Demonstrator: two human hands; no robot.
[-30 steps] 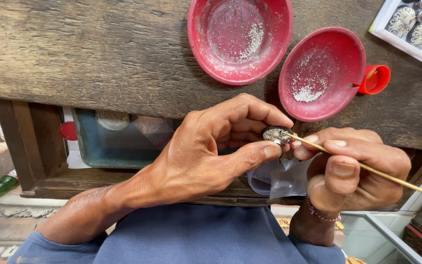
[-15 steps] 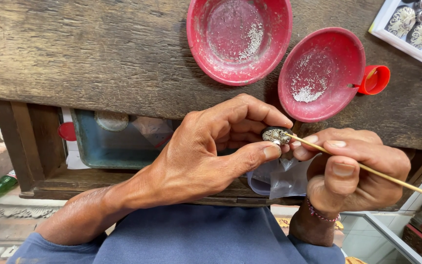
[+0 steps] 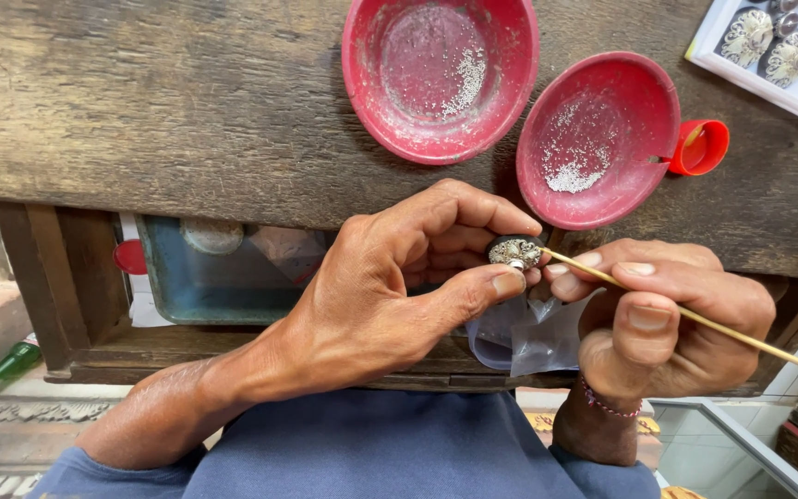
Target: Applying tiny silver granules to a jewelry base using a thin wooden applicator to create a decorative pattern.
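Head view: the left hand (image 3: 390, 286) pinches a small round silver ornament (image 3: 513, 250) between thumb and fingertips, just off the near edge of the wooden workbench (image 3: 168, 102), its patterned face turned up. The right hand (image 3: 667, 319) is closed around a thin wooden stick (image 3: 695, 317). The stick's long axis slants from lower right up to the left, and its tip touches the ornament. Two red bowls (image 3: 441, 74) holding tiny silver granules sit near the bench's near edge.

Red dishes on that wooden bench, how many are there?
2. One red dish sits at the top centre of the bench; the second red dish lies just right of it, above the hands, beside a small red cap. Others may sit outside the picture.
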